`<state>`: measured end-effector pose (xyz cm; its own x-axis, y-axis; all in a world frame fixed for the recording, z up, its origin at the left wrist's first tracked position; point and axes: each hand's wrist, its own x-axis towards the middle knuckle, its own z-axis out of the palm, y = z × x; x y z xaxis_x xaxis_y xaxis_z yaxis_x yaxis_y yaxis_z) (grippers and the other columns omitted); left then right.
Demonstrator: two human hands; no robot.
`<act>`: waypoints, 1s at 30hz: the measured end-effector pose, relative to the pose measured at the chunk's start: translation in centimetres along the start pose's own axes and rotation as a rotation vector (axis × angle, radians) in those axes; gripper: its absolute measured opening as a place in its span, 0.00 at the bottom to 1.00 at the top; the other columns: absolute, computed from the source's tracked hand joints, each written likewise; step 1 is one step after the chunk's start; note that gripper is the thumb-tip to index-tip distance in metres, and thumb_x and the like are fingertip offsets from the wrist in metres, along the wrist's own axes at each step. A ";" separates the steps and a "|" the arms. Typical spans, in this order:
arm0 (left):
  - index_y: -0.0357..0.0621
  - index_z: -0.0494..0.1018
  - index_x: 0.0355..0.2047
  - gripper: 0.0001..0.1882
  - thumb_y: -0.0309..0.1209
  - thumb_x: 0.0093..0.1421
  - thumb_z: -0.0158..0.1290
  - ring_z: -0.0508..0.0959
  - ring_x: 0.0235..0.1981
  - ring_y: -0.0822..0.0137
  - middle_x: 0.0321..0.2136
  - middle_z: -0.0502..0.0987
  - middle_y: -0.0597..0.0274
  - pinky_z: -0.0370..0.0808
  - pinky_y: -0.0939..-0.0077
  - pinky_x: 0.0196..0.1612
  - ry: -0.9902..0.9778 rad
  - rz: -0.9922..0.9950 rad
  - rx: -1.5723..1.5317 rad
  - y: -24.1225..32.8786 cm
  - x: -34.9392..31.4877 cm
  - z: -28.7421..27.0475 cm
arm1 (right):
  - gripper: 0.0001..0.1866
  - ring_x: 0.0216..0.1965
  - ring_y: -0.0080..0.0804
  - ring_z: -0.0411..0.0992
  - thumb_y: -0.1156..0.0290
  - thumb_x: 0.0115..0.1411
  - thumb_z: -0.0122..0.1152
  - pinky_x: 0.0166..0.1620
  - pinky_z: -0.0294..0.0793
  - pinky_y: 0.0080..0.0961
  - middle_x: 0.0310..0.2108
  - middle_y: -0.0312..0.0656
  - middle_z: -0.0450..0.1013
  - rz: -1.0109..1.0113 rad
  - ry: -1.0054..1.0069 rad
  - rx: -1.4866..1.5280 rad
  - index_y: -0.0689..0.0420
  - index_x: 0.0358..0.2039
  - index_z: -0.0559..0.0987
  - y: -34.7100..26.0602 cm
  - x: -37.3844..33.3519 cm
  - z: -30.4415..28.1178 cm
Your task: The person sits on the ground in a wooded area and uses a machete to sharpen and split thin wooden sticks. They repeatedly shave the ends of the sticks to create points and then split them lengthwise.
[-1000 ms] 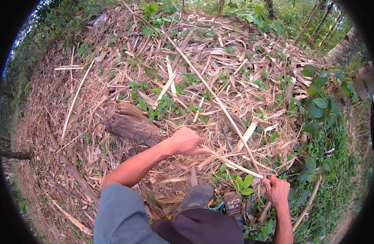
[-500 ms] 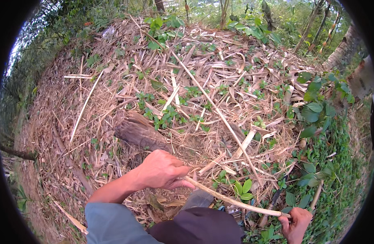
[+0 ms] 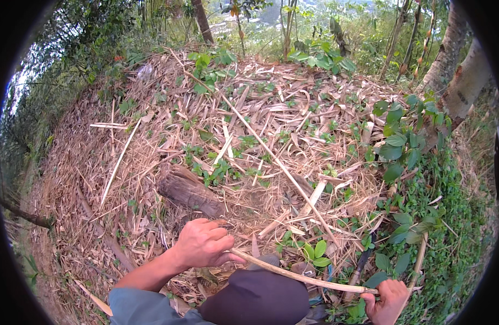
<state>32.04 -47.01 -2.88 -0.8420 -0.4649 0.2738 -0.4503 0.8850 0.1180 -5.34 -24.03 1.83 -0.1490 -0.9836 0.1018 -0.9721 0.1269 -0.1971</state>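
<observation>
A pale, slightly bowed stick (image 3: 298, 276) stretches between my two hands, low in the view and above my dark-trousered leg. Its left end is gripped by my left hand (image 3: 204, 244), whose fingers are curled round it. My right hand (image 3: 387, 300) is closed on the other end, at the lower right. Just beyond my left hand lies a thick brown piece of log (image 3: 190, 190), resting on dry litter.
Dry leaves and split strips cover the sloping ground (image 3: 293, 103). A long thin pole (image 3: 260, 142) lies diagonally across it. Green creepers (image 3: 439, 216) grow at the right, near a pale tree trunk (image 3: 466, 81). A fallen branch (image 3: 105, 233) lies at left.
The view has tipped upward, so more of the trees shows. Both hands still hold the stick and appear slightly farther left and lower in the picture.
</observation>
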 end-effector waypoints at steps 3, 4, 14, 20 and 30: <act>0.51 0.68 0.17 0.27 0.60 0.54 0.59 0.72 0.18 0.68 0.14 0.65 0.71 0.65 0.72 0.23 -0.028 -0.032 0.013 0.8 -0.2 -0.6 | 0.24 0.23 0.50 0.65 0.53 0.53 0.70 0.28 0.64 0.42 0.19 0.48 0.63 -0.007 0.025 0.032 0.56 0.20 0.66 0.4 -0.5 0.7; 0.51 0.68 0.17 0.28 0.60 0.54 0.59 0.73 0.18 0.68 0.14 0.66 0.70 0.66 0.72 0.23 -0.015 -0.042 0.018 1.1 -0.4 -0.8 | 0.24 0.22 0.51 0.65 0.53 0.53 0.69 0.27 0.64 0.42 0.19 0.48 0.64 -0.005 0.033 0.033 0.56 0.20 0.66 0.5 -0.6 0.8; 0.49 0.67 0.17 0.28 0.59 0.57 0.57 0.76 0.18 0.65 0.14 0.69 0.67 0.69 0.70 0.24 -0.040 -0.131 0.073 3.6 -1.2 -2.1 | 0.33 0.17 0.50 0.59 0.42 0.60 0.59 0.23 0.55 0.40 0.13 0.46 0.57 0.020 0.154 0.073 0.57 0.16 0.62 1.5 -2.5 3.1; 0.50 0.66 0.16 0.29 0.59 0.56 0.58 0.75 0.18 0.63 0.13 0.68 0.66 0.69 0.68 0.25 0.027 -0.183 0.043 4.5 -2.1 -2.0 | 0.28 0.19 0.52 0.66 0.45 0.61 0.59 0.24 0.63 0.42 0.16 0.48 0.65 0.050 0.105 0.048 0.56 0.18 0.68 0.3 -2.6 1.6; 0.47 0.70 0.17 0.28 0.58 0.58 0.58 0.77 0.18 0.61 0.13 0.71 0.63 0.73 0.67 0.27 0.016 -0.224 0.046 5.8 -2.6 -2.6 | 0.24 0.21 0.53 0.71 0.46 0.62 0.58 0.25 0.69 0.41 0.18 0.49 0.71 0.108 0.073 0.057 0.53 0.21 0.75 -0.6 -3.5 1.2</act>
<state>32.37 -40.64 -0.42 -0.7150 -0.6488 0.2604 -0.6387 0.7577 0.1343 -4.04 -20.84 0.43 -0.2667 -0.9524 0.1476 -0.9384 0.2216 -0.2652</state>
